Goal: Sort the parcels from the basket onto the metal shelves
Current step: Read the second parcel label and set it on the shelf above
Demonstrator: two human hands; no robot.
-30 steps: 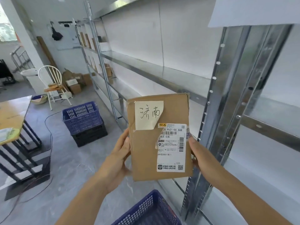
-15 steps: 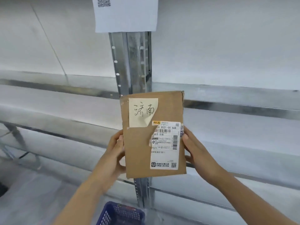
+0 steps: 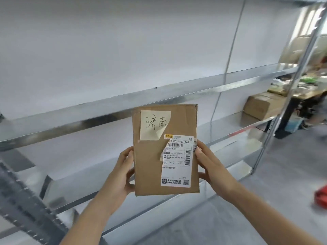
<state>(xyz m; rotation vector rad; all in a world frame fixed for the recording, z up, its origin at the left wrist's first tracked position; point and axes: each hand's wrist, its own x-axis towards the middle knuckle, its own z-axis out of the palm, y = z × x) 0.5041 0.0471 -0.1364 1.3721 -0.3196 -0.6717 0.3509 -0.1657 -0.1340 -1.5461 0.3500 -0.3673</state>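
I hold a flat brown cardboard parcel point(image 3: 150, 165) upright in front of me. It carries a pale yellow handwritten note at the top and a white shipping label, partly torn, on its right side. My left hand point(image 3: 123, 171) grips its left edge and my right hand point(image 3: 209, 167) grips its right edge. Behind the parcel run the metal shelves point(image 3: 99, 110), bare steel boards against a white wall. The basket is out of view.
A steel upright point(image 3: 290, 89) closes the shelf bay on the right. Cardboard boxes point(image 3: 261, 106) sit on a shelf at the far right, with a cluttered table point(image 3: 311, 91) beyond. A red object point(image 3: 321, 196) lies on the grey floor at the right edge.
My view has swung right along the shelves; the central upright and the blue basket have left the frame. The parcel stays held in both hands, upright as before.
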